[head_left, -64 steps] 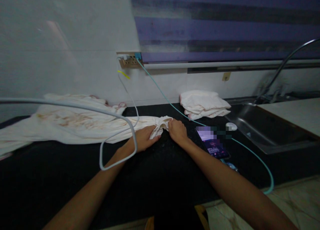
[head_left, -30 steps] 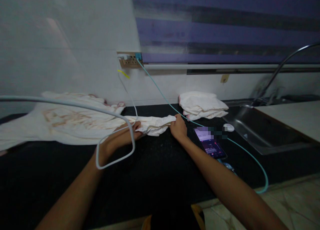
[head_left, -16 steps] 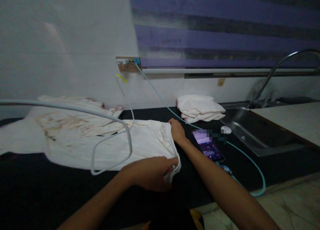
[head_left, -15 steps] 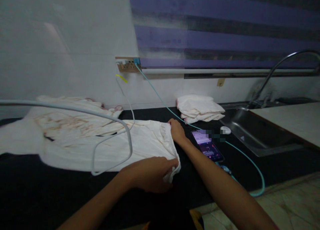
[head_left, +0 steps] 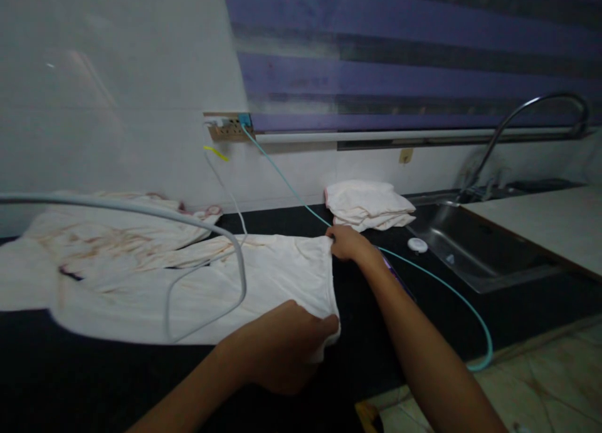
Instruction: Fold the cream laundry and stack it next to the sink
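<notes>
A white garment (head_left: 277, 264) lies stretched across the dark counter, with brownish stains on its left part. Its right-hand edge runs between my two hands. My left hand (head_left: 294, 342) is closed on the near corner of that edge, thumb on top. At the far corner, the fingers of my right hand (head_left: 348, 242) pinch the cloth. A grey cable (head_left: 243, 264) loops in front of the garment. The phone (head_left: 395, 273) is mostly hidden behind my right forearm.
A folded white cloth stack (head_left: 369, 204) sits by the wall. Right of it are a small round white object (head_left: 417, 245), a steel sink (head_left: 470, 257) and a curved faucet (head_left: 493, 132). A turquoise cable (head_left: 286, 182) runs from the wall socket (head_left: 230, 127) across the counter (head_left: 376, 358).
The view has shifted slightly. The garment's right edge is pulled straighter and flatter between my hands. My right forearm now covers most of the phone.
</notes>
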Demonstrator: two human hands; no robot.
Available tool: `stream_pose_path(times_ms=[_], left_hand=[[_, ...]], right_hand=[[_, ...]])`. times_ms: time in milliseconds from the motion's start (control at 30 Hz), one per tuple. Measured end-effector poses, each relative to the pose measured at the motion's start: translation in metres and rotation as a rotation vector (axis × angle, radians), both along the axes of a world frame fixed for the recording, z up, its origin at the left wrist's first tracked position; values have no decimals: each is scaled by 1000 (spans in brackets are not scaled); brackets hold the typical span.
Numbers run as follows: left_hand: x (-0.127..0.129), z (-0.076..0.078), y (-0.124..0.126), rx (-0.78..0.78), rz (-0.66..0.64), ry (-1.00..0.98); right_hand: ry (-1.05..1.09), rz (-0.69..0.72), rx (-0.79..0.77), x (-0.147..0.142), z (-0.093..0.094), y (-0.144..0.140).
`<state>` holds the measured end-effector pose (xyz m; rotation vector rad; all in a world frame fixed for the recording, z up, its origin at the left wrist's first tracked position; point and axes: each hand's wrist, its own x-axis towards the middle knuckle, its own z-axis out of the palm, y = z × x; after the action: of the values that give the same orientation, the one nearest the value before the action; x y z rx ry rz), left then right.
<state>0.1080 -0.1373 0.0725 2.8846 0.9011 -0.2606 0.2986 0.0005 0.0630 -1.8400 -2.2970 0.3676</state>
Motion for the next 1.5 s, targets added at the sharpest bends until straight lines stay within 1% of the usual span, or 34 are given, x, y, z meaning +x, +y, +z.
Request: stream_pose_path(times_ms=[67, 167, 233, 367, 433, 533, 600, 667, 733, 833, 900, 967, 1033, 1133, 1200, 1233, 1333, 1400, 1500], left_hand=[[-4, 2, 4, -18, 26, -12], [-12, 4, 9, -51, 50, -98], [-15, 4, 9, -34, 50, -131], [-10, -1, 4, 46, 48, -86], [-7, -6, 5, 45, 96, -88], [-5, -16, 12, 76, 163, -89], [-8, -20, 18, 119, 140, -81], [-10, -19, 20, 115, 77, -109], [-13, -14, 18, 35, -8, -201], [-16, -6, 13, -124, -126, -440], [-18, -2, 12, -183, -142, -583], [-21, 0, 14, -195, -102, -639], [-24, 0, 19, -130, -25, -564], [-25, -2, 28, 51, 117, -271], [-22, -5, 30, 100, 165, -136], [-19, -7, 30, 99, 173, -115], [-5, -18, 21, 67, 154, -144], [6, -27, 12, 66, 93, -154], [18, -38, 2, 115, -1, -130]], right_hand=[[40, -65, 94, -1, 0, 0], [124, -132, 204, -2, -1, 1], [154, -122, 205, -1, -4, 2], [150, -98, 147, -2, -11, 3], [150, -117, 152, -5, -12, 3], [153, -152, 185, -10, -10, 0], [168, -181, 223, -12, -9, -2], [202, -207, 268, -14, -7, -4], [243, -222, 299, -15, -7, -5], [266, -224, 291, -16, -8, -4], [260, -225, 264, -16, -8, -4], [239, -225, 233, -16, -9, -3], [200, -215, 207, -16, -10, -3], [143, -179, 183, -16, -14, -4], [124, -161, 168, -16, -17, -5], [115, -158, 160, -16, -19, -6], [98, -159, 144, -18, -22, -6], [98, -148, 152, -18, -23, -5], [104, -117, 178, -18, -21, -2]])
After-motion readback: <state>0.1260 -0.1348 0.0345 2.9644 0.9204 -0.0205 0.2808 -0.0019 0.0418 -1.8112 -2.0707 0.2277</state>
